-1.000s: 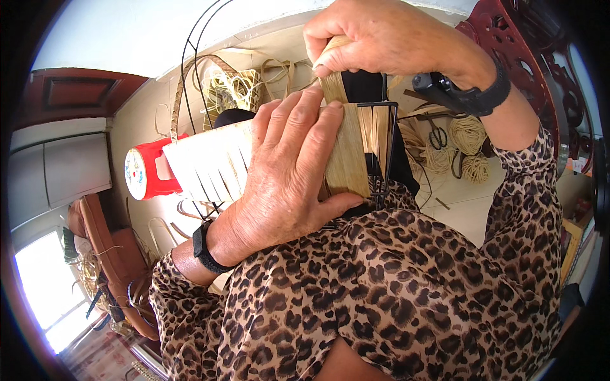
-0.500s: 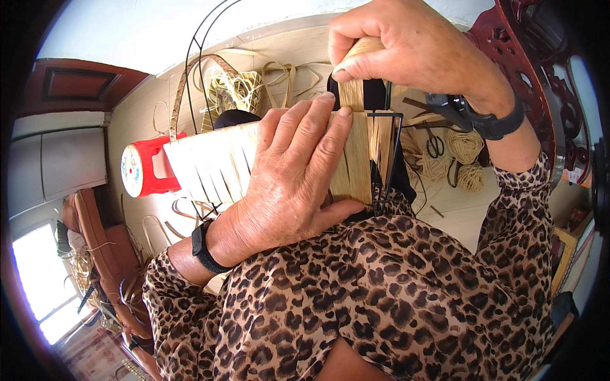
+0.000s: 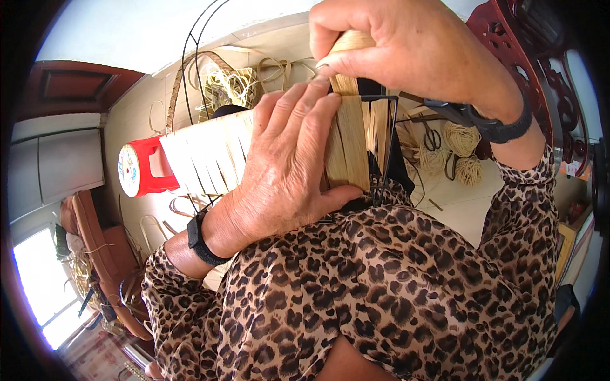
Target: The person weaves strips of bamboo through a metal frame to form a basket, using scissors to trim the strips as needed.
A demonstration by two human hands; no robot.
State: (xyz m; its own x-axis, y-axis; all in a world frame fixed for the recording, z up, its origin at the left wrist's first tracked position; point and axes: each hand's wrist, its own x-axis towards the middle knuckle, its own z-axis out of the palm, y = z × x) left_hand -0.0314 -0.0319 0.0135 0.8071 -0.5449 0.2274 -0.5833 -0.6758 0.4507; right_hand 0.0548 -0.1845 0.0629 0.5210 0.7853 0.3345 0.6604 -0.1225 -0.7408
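Observation:
A black wire frame lies across my lap, its middle wrapped side by side with flat pale straw strips. My left hand grips this wrapped frame across its width, with the thumb on the near edge and the fingertips at the far edge. Beyond that edge my right hand is closed round a straw strip, which runs down to the wrapped part. The end of the strip is hidden inside the fist. To the right of the wrapping, loose straw strands show inside the frame.
A red plastic stool stands to the left of the frame. Behind it is a woven basket of pale strips. Coils of straw cord and black-handled scissors lie on the floor at the right. Carved dark-red furniture rises at far right.
My right hand has moved a little left and nearer with the straw strip. The frame's right end has shifted slightly away and left, and my left hand stays on the wrapping.

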